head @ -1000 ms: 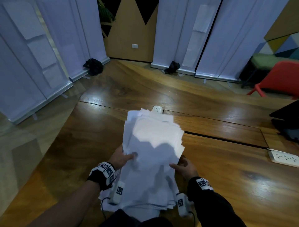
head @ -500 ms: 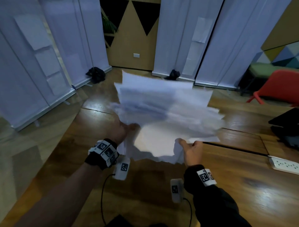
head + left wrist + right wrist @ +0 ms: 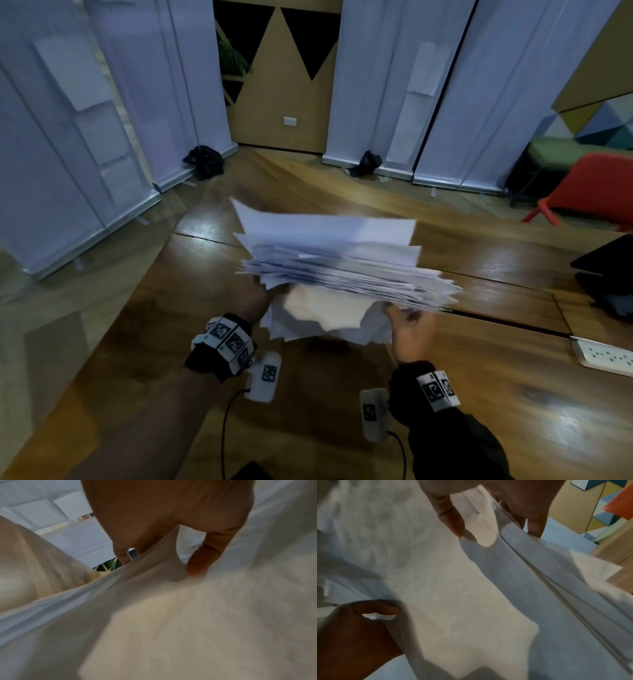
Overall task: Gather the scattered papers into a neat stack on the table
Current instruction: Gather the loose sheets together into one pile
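Item: papers (image 3: 337, 274), one thick white sheaf, held between both hands above the table (image 3: 513, 394), its lower sheets hanging close to the wood near the wrists; whether they touch it cannot be told. The sheets are uneven: corners jut past the left hand at the far left and fan out beyond the right hand at the far right. Edges are motion-blurred.

Left hand (image 3: 251, 296): grips the sheaf's left side. In the left wrist view the thumb (image 3: 202, 561) presses down on the top sheet (image 3: 171, 615) while the fingers (image 3: 122, 555) curl over the edge and under.

Right hand (image 3: 409, 329): grips the sheaf's right side. In the right wrist view the thumb (image 3: 452, 519) lies on the near face, the fingers (image 3: 536, 524) behind the layered edges (image 3: 556, 574), so it pinches the paper (image 3: 453, 588); the left hand (image 3: 356, 632) shows at the opposite side.

Open room: bare wood lies in front of, below and to the left of the hands. Right of the right hand, well apart, a white power strip (image 3: 606, 358) lies at the table's edge; beyond it a dark object (image 3: 609, 274), partly out of frame. A seam (image 3: 513, 318) in the tabletop runs beyond the right hand.

Surroundings: white banner stands (image 3: 394, 102) line the far side, a red chair (image 3: 596, 185) at far right.

Containers: none visible.
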